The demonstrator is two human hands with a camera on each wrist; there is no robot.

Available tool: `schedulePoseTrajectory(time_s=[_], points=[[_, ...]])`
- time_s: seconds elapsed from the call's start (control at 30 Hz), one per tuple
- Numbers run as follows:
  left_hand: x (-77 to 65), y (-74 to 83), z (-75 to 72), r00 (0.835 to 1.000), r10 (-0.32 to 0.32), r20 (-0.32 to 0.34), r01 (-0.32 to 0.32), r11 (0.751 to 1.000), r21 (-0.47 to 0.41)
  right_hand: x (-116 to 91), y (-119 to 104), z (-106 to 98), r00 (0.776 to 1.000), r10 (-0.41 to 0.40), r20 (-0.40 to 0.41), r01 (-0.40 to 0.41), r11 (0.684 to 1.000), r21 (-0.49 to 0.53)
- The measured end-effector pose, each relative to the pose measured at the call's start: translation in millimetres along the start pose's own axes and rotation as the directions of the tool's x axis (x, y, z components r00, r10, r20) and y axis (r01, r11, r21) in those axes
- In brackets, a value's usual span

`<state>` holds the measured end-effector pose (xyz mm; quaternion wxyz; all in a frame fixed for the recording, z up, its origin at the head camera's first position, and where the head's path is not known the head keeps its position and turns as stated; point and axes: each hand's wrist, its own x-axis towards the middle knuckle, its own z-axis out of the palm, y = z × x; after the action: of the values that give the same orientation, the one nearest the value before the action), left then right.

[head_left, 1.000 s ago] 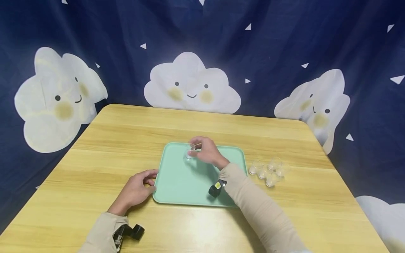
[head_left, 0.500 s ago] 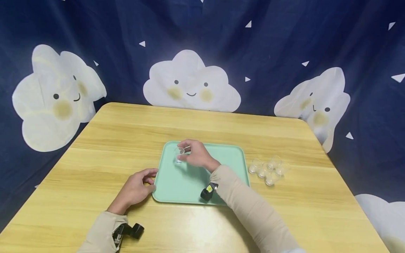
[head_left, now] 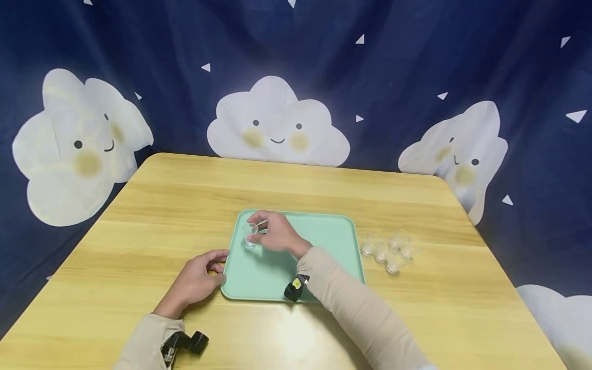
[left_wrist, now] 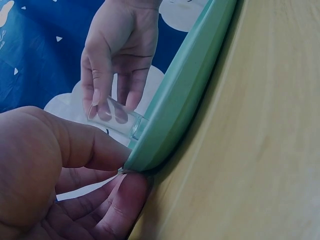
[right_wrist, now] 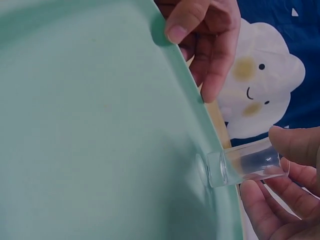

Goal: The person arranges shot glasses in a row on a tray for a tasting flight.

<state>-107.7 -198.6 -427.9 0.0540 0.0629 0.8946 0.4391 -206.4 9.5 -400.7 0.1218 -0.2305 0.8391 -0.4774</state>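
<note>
My right hand [head_left: 279,234] pinches a small clear shot glass [head_left: 250,237] near its rim, between thumb and fingers. The glass is upright with a thick base, low over the left part of a mint-green tray [head_left: 319,231]. In the right wrist view the base of the glass [right_wrist: 220,169] is right at the tray's surface. My left hand [head_left: 199,277] holds the tray's left edge. Its thumb [right_wrist: 180,30] lies on the rim, with the fingers along the outside. The left wrist view shows the pinched tray edge [left_wrist: 170,110] from close by.
Several more clear shot glasses [head_left: 393,263] stand in a cluster on the wooden table [head_left: 152,205], just right of the tray. A dark blue curtain [head_left: 393,61] with white clouds hangs behind the table.
My right hand has carried the shot glass leftward and a little nearer to me over the tray. The left hand has stayed at the tray's edge.
</note>
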Motion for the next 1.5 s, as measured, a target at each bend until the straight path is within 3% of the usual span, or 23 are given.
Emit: schedulePoseTrajectory(time_s=[1.5], points=[[2.3,0.2,0.5,1.0,-0.016,0.007,0.016,1.0,-0.005,-2.4,-8.7,5.3,0.997,0.01,0.075,-0.003,0.996,-0.086]])
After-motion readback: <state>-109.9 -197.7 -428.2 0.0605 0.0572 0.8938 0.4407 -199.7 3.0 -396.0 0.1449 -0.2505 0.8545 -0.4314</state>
